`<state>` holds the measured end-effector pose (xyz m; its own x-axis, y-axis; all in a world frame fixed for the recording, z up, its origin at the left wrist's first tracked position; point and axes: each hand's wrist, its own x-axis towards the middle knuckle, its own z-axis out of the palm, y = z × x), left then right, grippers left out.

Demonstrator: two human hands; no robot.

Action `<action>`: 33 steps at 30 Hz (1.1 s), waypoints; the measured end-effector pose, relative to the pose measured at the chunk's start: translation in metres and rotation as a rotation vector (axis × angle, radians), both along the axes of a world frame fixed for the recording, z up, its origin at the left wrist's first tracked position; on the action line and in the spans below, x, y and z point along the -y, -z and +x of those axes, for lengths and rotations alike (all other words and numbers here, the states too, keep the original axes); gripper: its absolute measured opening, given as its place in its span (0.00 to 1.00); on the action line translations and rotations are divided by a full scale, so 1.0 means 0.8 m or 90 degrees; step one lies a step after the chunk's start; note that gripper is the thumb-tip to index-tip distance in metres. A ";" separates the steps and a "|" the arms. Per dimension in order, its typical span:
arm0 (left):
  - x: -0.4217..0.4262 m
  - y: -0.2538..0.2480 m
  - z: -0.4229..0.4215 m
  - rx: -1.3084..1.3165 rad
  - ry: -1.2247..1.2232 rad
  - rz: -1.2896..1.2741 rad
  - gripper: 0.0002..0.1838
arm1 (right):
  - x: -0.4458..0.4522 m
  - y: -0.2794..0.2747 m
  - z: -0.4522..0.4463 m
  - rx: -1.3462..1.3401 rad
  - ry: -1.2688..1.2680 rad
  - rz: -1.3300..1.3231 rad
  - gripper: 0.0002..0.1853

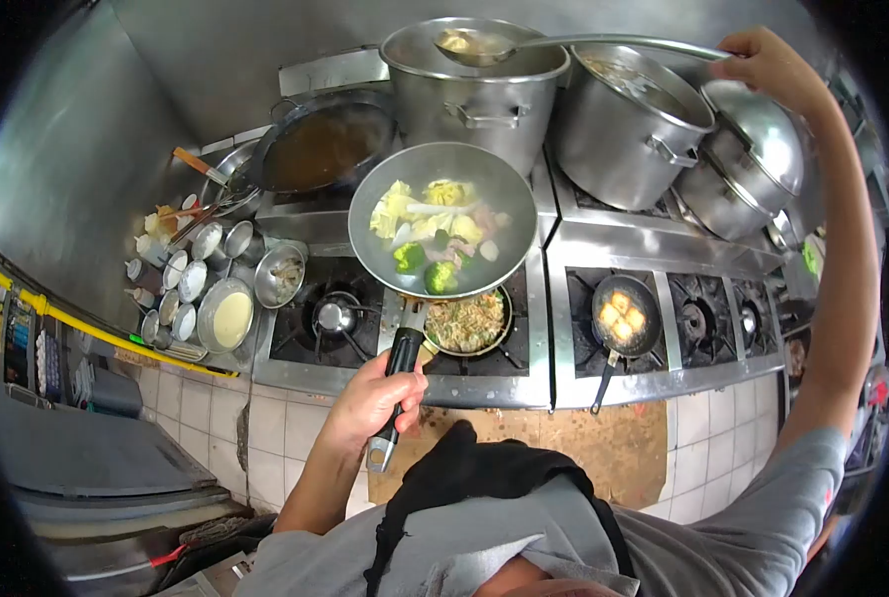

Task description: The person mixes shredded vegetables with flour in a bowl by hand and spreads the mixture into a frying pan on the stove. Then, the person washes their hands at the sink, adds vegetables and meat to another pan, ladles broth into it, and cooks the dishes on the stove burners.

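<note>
My left hand point(373, 400) is closed round the black handle of a grey frying pan point(504, 264), raised above the stove. Broccoli, pale cabbage leaves and pinkish pieces lie in that pan. Beneath it, partly hidden, a second pan of chopped food point(472, 325) sits on a burner. My right hand point(763, 68), at the upper right, grips the end of a long metal ladle point(604, 40). The ladle's bowl, with some liquid and food in it, is over the tall left stockpot point(464, 109).
Another stockpot point(619, 139) and a lidded pot point(738, 164) stand at the back right. A small pan with golden pieces point(622, 313) sits on the right burner. At back left is a wok of brown liquid point(325, 149); bowls of ingredients point(227, 316) stand left of the stove.
</note>
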<state>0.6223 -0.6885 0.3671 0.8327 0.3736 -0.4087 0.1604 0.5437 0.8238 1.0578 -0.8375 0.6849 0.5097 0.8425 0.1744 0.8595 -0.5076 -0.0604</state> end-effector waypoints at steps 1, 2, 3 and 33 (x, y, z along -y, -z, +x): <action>0.004 -0.003 0.000 -0.006 -0.007 -0.003 0.06 | 0.014 -0.004 -0.003 -0.006 0.004 -0.005 0.15; 0.007 -0.002 0.001 -0.002 0.002 -0.005 0.06 | 0.028 -0.004 -0.006 0.002 -0.002 0.028 0.14; 0.009 -0.002 0.002 0.000 0.012 -0.007 0.06 | 0.039 0.003 -0.019 0.008 -0.007 0.060 0.14; 0.022 -0.011 0.017 0.029 0.001 0.007 0.07 | 0.032 -0.006 0.051 0.181 0.001 0.131 0.12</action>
<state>0.6361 -0.7065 0.3757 0.8508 0.3765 -0.3666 0.1242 0.5337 0.8365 1.0987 -0.8628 0.6897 0.4179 0.7743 0.4752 0.8557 -0.5112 0.0805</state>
